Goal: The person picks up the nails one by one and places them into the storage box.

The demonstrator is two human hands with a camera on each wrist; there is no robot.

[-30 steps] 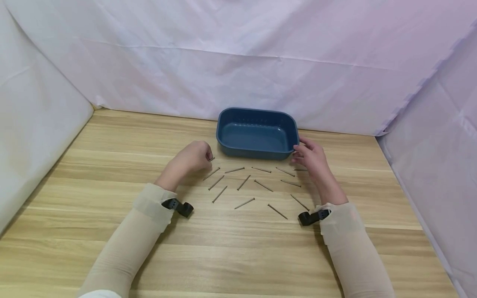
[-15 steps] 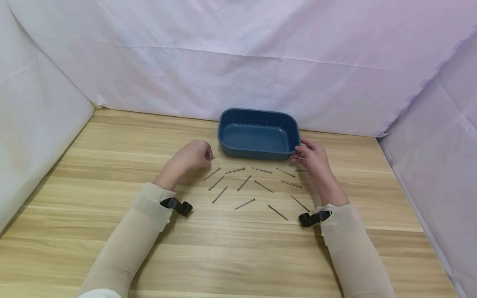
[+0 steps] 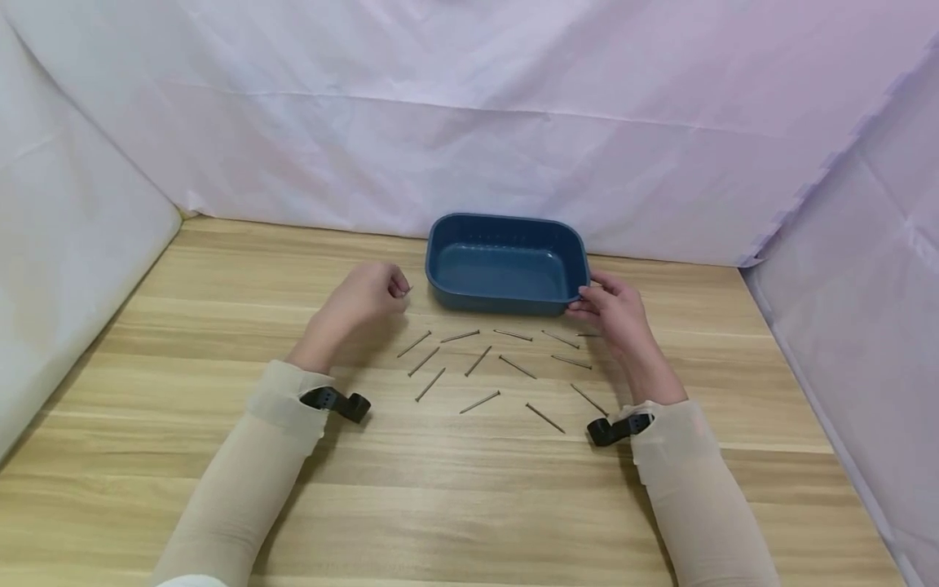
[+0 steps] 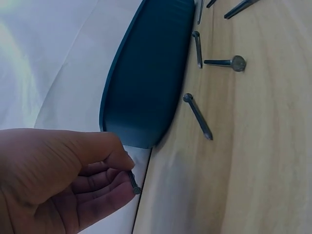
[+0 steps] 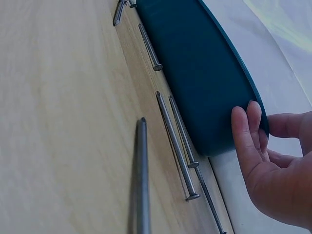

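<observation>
Left hand (image 3: 367, 297) has risen from the table with a nail (image 4: 132, 181) pinched in its fingertips, now centre-left of frame beside the tub (image 3: 506, 265). Right hand (image 3: 612, 310) grips the tub's right corner, likely steadying it. Loose nails (image 3: 477, 359) lie below.

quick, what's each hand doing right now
Left hand: fingers curled, pinching a nail above the table.
Right hand: gripping the near right corner of the blue tray.
</observation>
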